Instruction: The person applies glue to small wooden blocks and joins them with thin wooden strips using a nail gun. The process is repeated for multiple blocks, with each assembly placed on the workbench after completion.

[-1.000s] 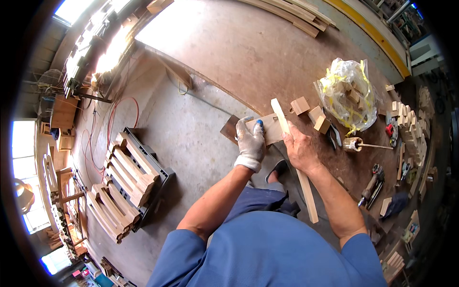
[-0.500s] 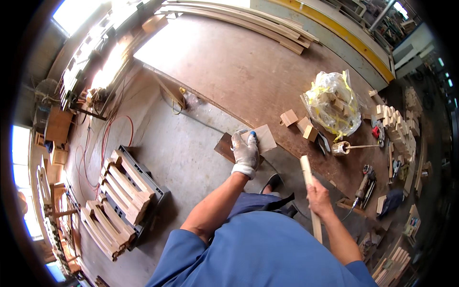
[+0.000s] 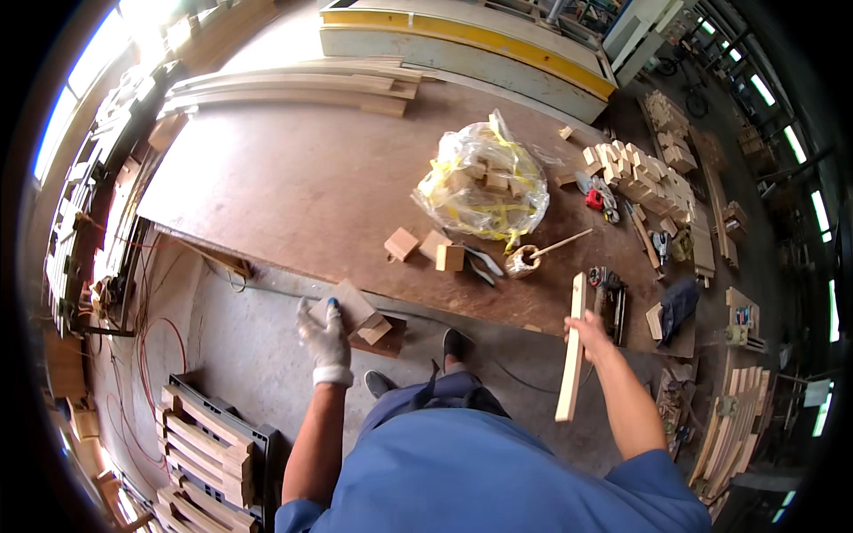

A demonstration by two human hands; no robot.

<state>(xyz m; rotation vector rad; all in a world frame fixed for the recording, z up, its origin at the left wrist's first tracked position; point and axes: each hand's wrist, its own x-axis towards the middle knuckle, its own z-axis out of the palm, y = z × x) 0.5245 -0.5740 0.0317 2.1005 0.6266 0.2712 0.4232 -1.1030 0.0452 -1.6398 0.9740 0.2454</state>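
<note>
My left hand (image 3: 324, 345), in a pale work glove with a blue patch on the thumb, is at the near edge of the workbench. It grips a flat, light wooden block (image 3: 357, 309), with the thumb over its face and the fingers at its left side. A dark brown board (image 3: 384, 341) shows just below the block. My bare right hand (image 3: 588, 336) is closed around the middle of a long, pale wooden strip (image 3: 570, 382), which points away from me over the bench edge.
On the brown workbench (image 3: 293, 191) lie a plastic bag of wood pieces (image 3: 484, 182), small blocks (image 3: 450, 258), pliers (image 3: 484, 264), a pot with a stick (image 3: 522, 261) and a power tool (image 3: 609, 302). Slatted wooden frames (image 3: 204, 444) rest on a dark pallet at left.
My view has swung right, so the bench sits further left. My left hand and its block are farther from my right hand. The strip is held more out in front of me.
</note>
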